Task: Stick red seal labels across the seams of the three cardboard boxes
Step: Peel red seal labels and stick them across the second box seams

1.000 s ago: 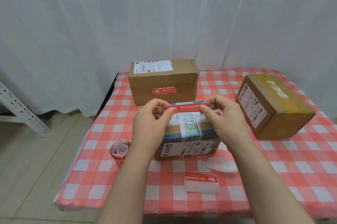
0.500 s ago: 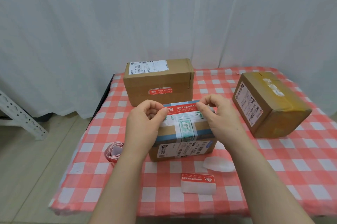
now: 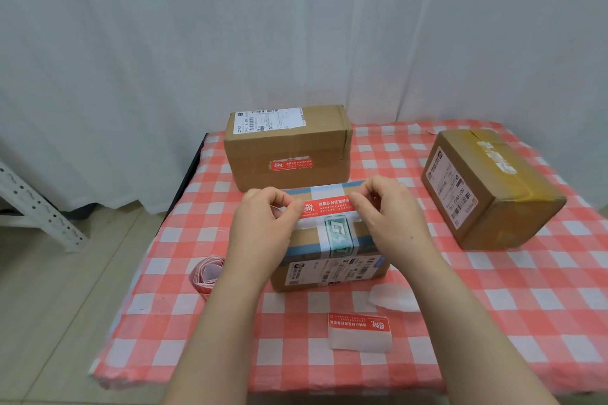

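Observation:
A small taped cardboard box [image 3: 332,259] sits in the middle of the table. Over its top I hold a red seal label [image 3: 329,205] stretched between both hands. My left hand [image 3: 263,226] pinches the label's left end and my right hand [image 3: 391,210] pinches its right end. Whether the label touches the box top I cannot tell. Behind stands a larger box [image 3: 286,147] with a red seal label [image 3: 291,165] stuck on its front. A third box [image 3: 490,187] with yellowish tape lies tilted at the right.
A roll of labels [image 3: 207,274] lies at the left table edge. One red label on white backing [image 3: 360,332] lies near the front edge, with a peeled backing scrap [image 3: 391,297] beside it. The checked tablecloth [image 3: 493,322] covers the table. A white metal rack leg [image 3: 36,207] stands at the left.
The view has shifted slightly, so everything sits a little lower and further left in frame. Both hands keep the label stretched above the middle box, a bit lower on its top.

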